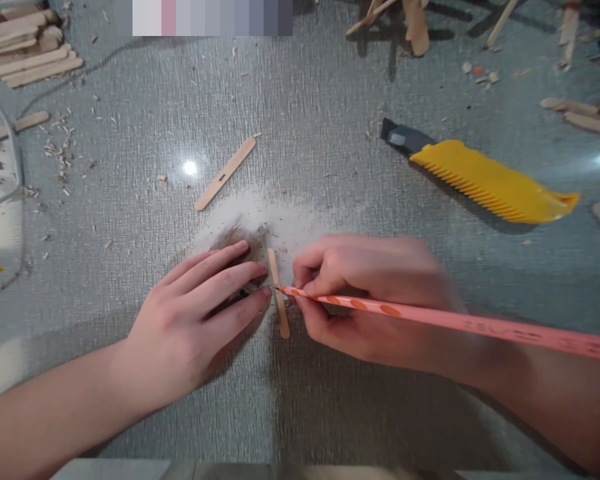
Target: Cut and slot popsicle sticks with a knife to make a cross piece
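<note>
Wooden sticks lie piled far left, nearer than them a pale-rimmed, see-through object, cut off by the view, its contents unclear. The left hand is open, palm down, fingers spread, hiding most of something beneath. Beyond it lies a notched stick. Between the hands, a slim, pale, round-ended stick meets the tip of a pink pencil, pinched in the closed right hand. Far right lies a yellow cutter.
</note>
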`<state>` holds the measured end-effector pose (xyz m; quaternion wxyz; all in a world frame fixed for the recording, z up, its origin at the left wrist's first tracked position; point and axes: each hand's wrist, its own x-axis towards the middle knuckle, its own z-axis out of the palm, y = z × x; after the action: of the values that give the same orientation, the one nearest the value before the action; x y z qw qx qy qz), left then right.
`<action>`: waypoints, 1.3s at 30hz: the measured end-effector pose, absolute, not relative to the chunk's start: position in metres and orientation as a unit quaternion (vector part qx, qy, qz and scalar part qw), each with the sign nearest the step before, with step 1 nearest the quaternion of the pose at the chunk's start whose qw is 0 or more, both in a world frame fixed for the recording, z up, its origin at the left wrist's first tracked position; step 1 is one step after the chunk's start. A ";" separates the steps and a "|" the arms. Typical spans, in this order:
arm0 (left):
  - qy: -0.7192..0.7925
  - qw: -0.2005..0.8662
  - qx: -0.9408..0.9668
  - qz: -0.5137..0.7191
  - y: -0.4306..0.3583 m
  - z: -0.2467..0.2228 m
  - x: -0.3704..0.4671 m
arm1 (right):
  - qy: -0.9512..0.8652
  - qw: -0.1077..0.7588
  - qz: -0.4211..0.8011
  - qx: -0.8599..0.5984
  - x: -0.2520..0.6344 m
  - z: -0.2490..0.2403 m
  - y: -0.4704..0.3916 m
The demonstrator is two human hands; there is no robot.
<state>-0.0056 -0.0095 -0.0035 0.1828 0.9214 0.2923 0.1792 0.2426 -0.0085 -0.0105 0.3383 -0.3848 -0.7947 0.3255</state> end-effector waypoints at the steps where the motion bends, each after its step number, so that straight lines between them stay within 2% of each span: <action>1: 0.291 0.182 0.923 0.176 -0.009 -0.003 -0.006 | -0.799 0.334 0.324 -0.381 0.243 -0.011 -0.009; 39: 0.293 0.173 0.923 0.179 -0.009 -0.004 -0.006 | -0.796 0.340 0.330 -0.377 0.242 -0.011 -0.006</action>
<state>-0.0060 -0.0091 -0.0042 0.1731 0.9231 0.2932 0.1789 0.2425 -0.0056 -0.0113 0.3396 -0.3773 -0.7959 0.3299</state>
